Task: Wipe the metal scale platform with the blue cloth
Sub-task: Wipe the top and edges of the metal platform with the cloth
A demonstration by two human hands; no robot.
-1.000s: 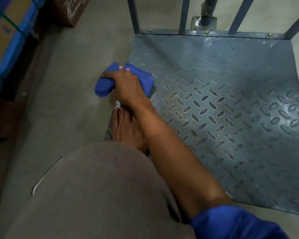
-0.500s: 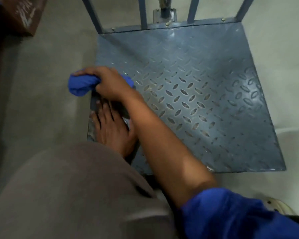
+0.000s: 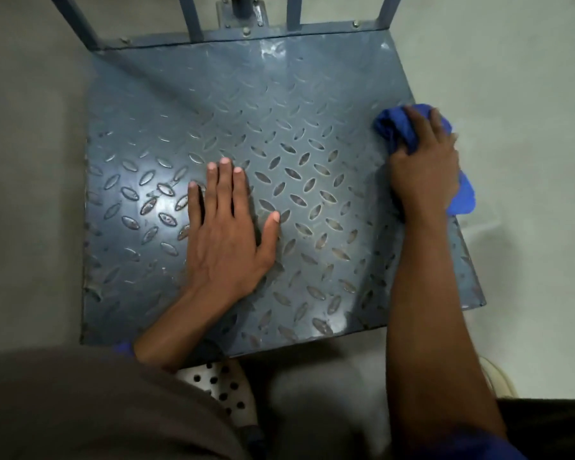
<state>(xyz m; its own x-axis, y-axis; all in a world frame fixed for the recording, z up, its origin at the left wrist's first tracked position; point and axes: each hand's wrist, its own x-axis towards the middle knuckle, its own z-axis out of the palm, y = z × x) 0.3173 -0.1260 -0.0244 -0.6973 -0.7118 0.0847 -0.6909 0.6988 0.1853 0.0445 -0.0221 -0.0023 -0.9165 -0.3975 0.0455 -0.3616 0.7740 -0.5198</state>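
Note:
The metal scale platform (image 3: pixel 279 94) is a grey-blue plate with a raised diamond tread, and it fills the middle of the head view. My left hand (image 3: pixel 226 234) lies flat on it near the centre, fingers straight and spread, palm down. My right hand (image 3: pixel 425 171) grips the bunched blue cloth (image 3: pixel 395 127) and presses it down at the platform's right edge. Part of the cloth sticks out beyond the edge over the floor.
Blue-grey upright bars (image 3: pixel 193 18) and a bolted post bracket (image 3: pixel 243 11) rise from the platform's far edge. Grey concrete floor (image 3: pixel 30 161) surrounds it. My knee in brown trousers (image 3: pixel 80 410) and a white perforated shoe (image 3: pixel 223 383) sit at the near edge.
My right hand has carried the blue cloth from the platform's left edge across to its right edge. My left hand now rests flat at the centre. The view has shifted to face the platform squarely.

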